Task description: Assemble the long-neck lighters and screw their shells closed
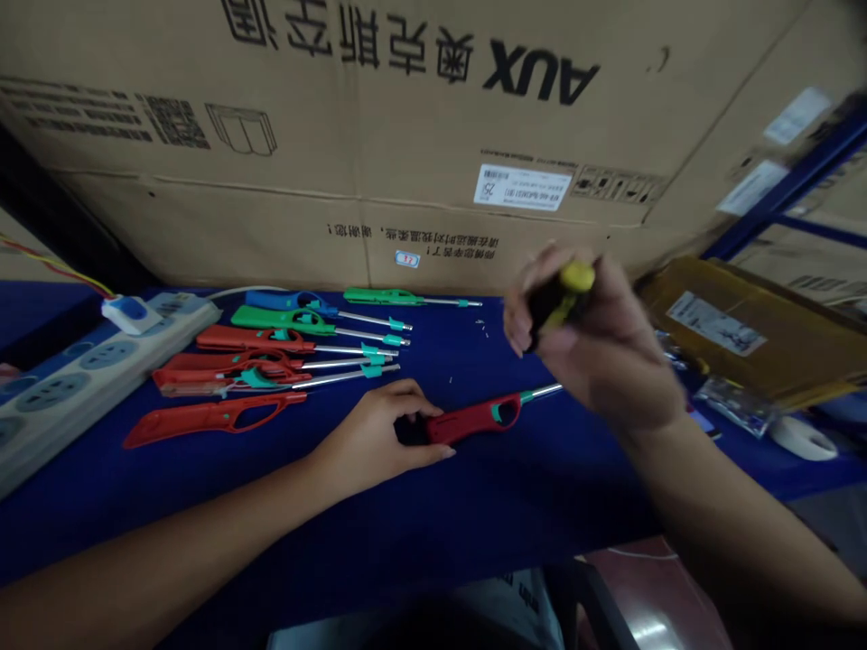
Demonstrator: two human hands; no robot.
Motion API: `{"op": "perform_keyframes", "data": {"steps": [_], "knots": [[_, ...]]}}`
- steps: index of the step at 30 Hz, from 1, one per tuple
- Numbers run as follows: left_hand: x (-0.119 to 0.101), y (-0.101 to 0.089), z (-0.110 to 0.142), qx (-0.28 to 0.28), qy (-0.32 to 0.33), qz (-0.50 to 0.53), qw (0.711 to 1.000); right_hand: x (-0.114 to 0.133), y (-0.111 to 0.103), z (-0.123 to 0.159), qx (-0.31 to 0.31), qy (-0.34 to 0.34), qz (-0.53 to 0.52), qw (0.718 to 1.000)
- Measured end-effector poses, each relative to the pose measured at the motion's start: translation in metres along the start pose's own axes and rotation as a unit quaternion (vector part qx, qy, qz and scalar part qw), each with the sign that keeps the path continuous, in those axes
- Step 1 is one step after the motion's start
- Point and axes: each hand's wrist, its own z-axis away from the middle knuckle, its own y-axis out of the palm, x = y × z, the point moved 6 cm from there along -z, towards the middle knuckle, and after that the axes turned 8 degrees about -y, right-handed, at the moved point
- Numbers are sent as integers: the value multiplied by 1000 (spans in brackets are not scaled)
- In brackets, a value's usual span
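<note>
My left hand (379,431) grips the butt end of a red gas lighter (474,420) between thumb and fingers. The lighter lies on the blue table, its green trigger showing in the loop and its metal tube pointing right. Above that tube my right hand (589,329) is raised, its fingers closed round a black-and-yellow screwdriver handle (573,280). Motion blurs this hand, and the tool's shaft cannot be seen. Left of my left hand lie several more lighters, among them a blue one (288,301), a green one (277,318) and a red one without a tube (203,418).
A power strip (101,361) with a plug (132,313) runs along the left. Large cardboard boxes (304,199) stand behind the table (406,533). Another green lighter (383,296) lies near them. At right are a yellow-brown package (759,325), a clear bag (735,402) and a white roll (803,438).
</note>
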Motion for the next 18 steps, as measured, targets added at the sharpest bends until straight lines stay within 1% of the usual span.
{"op": "perform_keyframes", "data": {"steps": [1,2,3,4,5,7,8,9,13,16,18], "knots": [[0,-1,0,-5,1,-4,1000,-1,2,2,65,12,56,996],[1,-1,0,-2,1,-8,1000,-4,8,7,159,23,120,980],[1,-2,-1,-6,3,-11,1000,-13,13,15,246,63,189,949],[1,-3,-1,-9,4,-13,1000,-21,17,24,306,91,226,920],[1,-4,-1,-8,7,-18,1000,-29,20,32,344,114,239,901],[1,-4,-1,-5,7,-36,999,-41,28,45,397,132,229,879],[0,-5,-1,-6,8,-44,999,-46,32,50,412,131,227,873],[0,-5,-1,-7,9,-52,999,-48,35,52,417,127,222,872],[-2,-6,0,-18,23,-64,998,-48,40,52,416,104,219,876],[-1,-10,0,-47,34,-64,996,-46,31,49,421,108,223,873],[0,-14,0,-66,36,-72,994,-49,17,45,395,115,238,880]]}}
